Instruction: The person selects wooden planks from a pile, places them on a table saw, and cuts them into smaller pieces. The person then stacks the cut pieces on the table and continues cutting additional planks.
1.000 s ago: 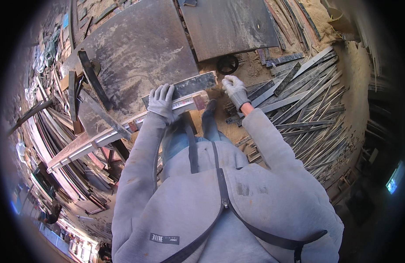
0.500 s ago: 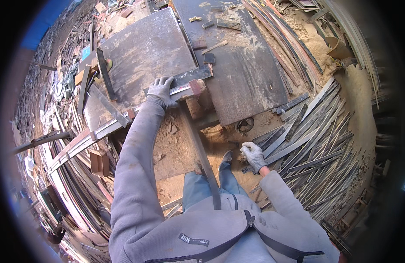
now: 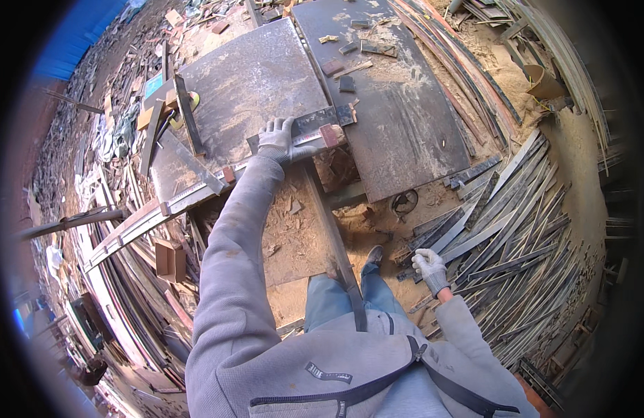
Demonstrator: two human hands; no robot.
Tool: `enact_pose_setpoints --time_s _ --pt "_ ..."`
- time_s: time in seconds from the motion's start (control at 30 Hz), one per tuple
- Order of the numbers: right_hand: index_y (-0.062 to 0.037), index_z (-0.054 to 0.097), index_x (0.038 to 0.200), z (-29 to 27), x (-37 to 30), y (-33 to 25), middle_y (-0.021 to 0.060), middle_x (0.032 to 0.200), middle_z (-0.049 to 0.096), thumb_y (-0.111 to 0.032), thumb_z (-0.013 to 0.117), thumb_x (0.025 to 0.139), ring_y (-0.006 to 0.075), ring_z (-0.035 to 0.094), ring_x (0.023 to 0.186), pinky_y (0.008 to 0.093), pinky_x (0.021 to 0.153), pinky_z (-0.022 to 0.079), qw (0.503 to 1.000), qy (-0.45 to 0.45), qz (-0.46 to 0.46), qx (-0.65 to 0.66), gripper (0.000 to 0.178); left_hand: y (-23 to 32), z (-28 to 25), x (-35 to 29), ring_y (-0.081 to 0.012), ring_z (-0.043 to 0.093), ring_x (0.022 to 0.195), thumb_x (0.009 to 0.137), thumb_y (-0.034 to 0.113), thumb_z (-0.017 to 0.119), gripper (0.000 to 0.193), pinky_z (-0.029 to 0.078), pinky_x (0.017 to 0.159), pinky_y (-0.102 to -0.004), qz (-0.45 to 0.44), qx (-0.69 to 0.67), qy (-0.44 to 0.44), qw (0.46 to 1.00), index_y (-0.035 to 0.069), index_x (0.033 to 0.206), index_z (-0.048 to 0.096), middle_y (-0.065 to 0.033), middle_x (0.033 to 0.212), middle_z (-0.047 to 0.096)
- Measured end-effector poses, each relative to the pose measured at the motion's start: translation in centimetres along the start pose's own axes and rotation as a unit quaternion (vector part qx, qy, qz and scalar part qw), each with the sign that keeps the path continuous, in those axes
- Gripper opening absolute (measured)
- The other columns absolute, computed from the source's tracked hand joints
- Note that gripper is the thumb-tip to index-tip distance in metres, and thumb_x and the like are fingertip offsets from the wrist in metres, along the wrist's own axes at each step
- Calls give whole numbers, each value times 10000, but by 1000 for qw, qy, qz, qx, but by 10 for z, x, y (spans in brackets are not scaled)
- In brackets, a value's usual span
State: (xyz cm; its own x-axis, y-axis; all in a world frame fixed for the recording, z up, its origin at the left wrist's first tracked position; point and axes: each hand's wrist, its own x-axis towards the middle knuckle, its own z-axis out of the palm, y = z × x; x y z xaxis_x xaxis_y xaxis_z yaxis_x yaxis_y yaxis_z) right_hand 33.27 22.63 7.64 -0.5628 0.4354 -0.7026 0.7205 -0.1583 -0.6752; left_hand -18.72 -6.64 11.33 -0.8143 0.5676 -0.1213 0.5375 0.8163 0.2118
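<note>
My left hand (image 3: 275, 142), in a pale work glove, lies over a dark flat board (image 3: 311, 122) at the near edge of a metal table top (image 3: 245, 73). Its fingers stretch forward on the board, and the thumb reaches right beside a rail with a printed scale (image 3: 209, 182). A small reddish-brown block (image 3: 329, 136) sits at the rail's right end. My right hand (image 3: 429, 267), gloved too, hangs low on the right with fingers curled in, beside a pile of thin wood strips (image 3: 506, 233). Nothing shows sticking out of it.
A second metal top (image 3: 405, 118) stands to the right with offcuts on it. A dark bar (image 3: 327, 226) runs from the table toward my waist. Below is a sawdust-covered board (image 3: 294, 237); a handwheel (image 3: 404, 202) sits under the right top. Long strips (image 3: 130, 299) lie at left.
The view has shifted slightly, so the scene sits further right. My right hand has moved a little down and right, its fingers curled. My left hand stays on the board.
</note>
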Motion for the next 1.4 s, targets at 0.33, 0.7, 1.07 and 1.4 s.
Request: enact_pose_setpoints --time_s 0.33,0.7,1.07,1.4 --pt "-4 651 1351 104 118 -238 67 1091 741 -242 720 1060 113 688 931 280 792 572 990 -85 -101 41 382 -15 -25 103 -182 692 952 1029 277 757 209 572 848 -362 -305 -564 149 753 68 1019 745 -71 1079 742" --pt "-10 730 1209 186 221 -414 39 1106 775 -121 731 1039 70 687 891 256 701 612 974 -91 -153 138 203 51 -39 62 -267 699 1088 1060 309 719 409 610 966 -475 -442 -764 -46 467 -2 1291 588 -146 1198 689" --pt "8 734 1281 206 297 -367 105 1099 786 -245 741 1023 157 743 868 323 631 628 983 -144 -23 -109 362 3 -22 2 -455 233 1614 619 700 902 1368 221 1285 -658 -28 -50 -56 997 63 1661 286 -236 1703 315" --pt "-17 717 1278 195 299 -362 132 1142 762 -293 814 945 260 718 978 394 862 576 956 -82 -135 -248 443 -16 2 4 -463 466 1429 663 646 889 1156 363 1193 -651 14 -71 -17 997 56 1550 441 -243 1518 504"
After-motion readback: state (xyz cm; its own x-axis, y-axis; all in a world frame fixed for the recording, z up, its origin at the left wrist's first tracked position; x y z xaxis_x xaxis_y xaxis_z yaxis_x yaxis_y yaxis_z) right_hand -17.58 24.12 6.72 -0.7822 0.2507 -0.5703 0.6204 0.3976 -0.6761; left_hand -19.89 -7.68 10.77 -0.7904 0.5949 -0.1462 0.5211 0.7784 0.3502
